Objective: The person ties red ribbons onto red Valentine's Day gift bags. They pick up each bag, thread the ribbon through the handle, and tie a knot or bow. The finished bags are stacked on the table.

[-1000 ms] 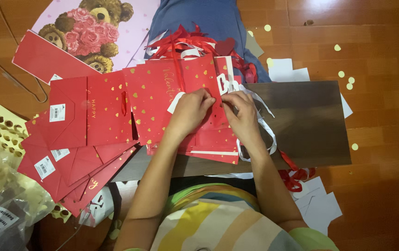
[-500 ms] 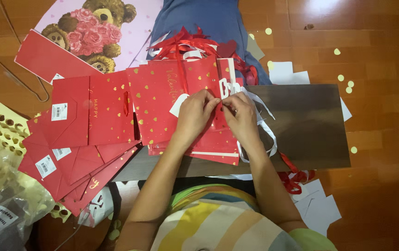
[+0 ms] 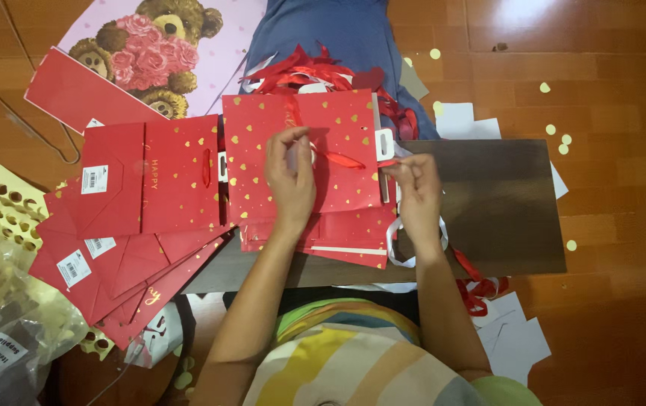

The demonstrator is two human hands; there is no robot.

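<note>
A red ribbon point(image 3: 336, 159) is pinched taut between left hand point(image 3: 291, 179) and right hand point(image 3: 415, 192), fingers pressed together. At frame centre, a red gift bag point(image 3: 300, 154) is pressed flat beneath.

Both hands point(image 3: 291, 174) point(image 3: 416, 194) reach forward apart, fingers pinched.

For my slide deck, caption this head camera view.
Left hand and right hand stretch a red ribbon across a red heart-dotted gift bag.

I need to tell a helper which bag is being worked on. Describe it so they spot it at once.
Start at the dark board on the wooden floor. On its left end lies a stack of flat red bags; the top bag, red with gold hearts, sits under the left hand and right hand. Unlike the fanned bags farther left, a red ribbon runs across it.
</note>
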